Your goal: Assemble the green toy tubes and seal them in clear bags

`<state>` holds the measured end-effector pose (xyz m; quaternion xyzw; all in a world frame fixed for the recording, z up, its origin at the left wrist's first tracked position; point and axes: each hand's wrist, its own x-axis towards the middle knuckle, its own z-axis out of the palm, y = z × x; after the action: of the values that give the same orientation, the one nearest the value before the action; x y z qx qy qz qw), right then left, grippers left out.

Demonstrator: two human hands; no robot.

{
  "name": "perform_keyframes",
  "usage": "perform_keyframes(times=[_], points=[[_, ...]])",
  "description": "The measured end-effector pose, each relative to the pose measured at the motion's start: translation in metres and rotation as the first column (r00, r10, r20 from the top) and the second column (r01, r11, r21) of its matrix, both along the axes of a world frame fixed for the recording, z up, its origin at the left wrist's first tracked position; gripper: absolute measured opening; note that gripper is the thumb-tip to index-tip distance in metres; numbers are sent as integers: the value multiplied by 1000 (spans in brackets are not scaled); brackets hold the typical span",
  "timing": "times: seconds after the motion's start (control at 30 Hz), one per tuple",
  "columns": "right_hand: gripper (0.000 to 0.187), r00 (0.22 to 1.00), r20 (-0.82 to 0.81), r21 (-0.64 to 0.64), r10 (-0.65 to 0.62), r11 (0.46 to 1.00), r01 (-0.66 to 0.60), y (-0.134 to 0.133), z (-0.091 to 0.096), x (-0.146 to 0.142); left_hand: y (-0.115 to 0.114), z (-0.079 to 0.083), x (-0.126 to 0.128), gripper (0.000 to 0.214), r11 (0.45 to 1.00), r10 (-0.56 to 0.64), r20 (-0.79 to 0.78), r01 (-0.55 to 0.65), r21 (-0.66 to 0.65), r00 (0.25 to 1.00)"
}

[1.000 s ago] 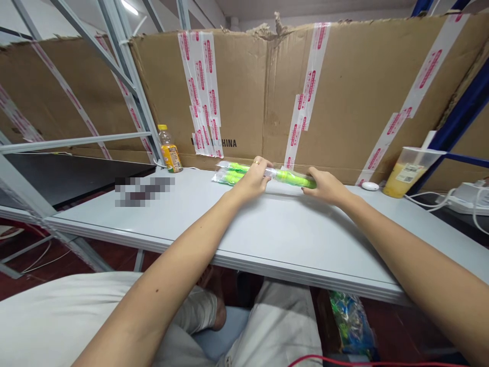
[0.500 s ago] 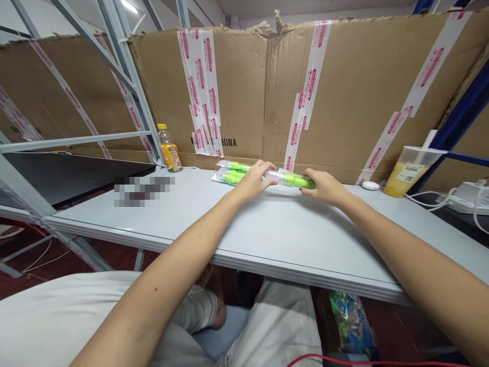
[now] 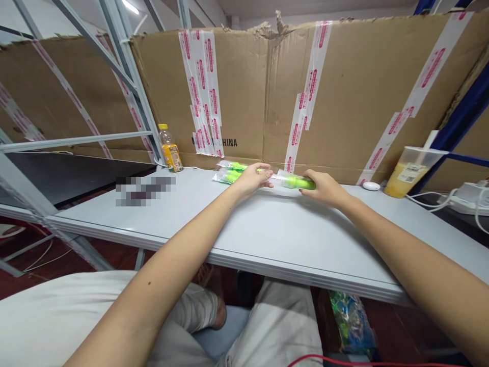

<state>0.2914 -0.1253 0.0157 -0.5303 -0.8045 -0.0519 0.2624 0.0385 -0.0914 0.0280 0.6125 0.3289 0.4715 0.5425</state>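
A bright green, stick-like item in a clear plastic wrapper (image 3: 291,181) lies between my two hands, low over the table. My right hand (image 3: 323,187) is closed round its right end. At the wrapper's left end is my left hand (image 3: 255,180), its fingers drawn together on the clear film; the exact pinch is too small to make out. Beside and behind the left hand, more green items in clear wrappers (image 3: 228,176) rest on the table, partly hidden by that hand. What kind of item these are does not show.
The grey-white table (image 3: 290,239) ends in front against tall taped cardboard (image 3: 244,92). A yellow-capped juice bottle (image 3: 171,153) stands back left. To the right are a small white case (image 3: 371,186), a cup of yellow drink (image 3: 405,176) and a power strip (image 3: 468,199) with cables.
My left hand's fingers have closed together at the wrapper's left end, where they were apart before. The right hand keeps its hold, nearly unmoved.
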Motion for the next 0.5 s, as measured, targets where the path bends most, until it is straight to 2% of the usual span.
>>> perform_keyframes(times=[0.1,0.2,0.3,0.43,0.5], points=[[26,1000,10,-4,29,1000,-29,-3,0,-4,3,-3,2,18,999,-39,10,39,-25,999],[26,1000,12,-11,29,1000,-28,-5,1,-7,3,-3,2,25,996,-67,-28,65,-66,997],[26,1000,2,-12,29,1000,-29,-6,1,-8,0,0,0,27,983,-146,-14,143,-119,989],[26,999,-12,-16,34,999,-34,-5,2,-7,-6,7,-3,15,950,-265,45,269,-159,963],[27,999,-11,-21,34,999,-34,-5,2,-6,-7,9,-5,17,939,-298,67,305,-162,952]])
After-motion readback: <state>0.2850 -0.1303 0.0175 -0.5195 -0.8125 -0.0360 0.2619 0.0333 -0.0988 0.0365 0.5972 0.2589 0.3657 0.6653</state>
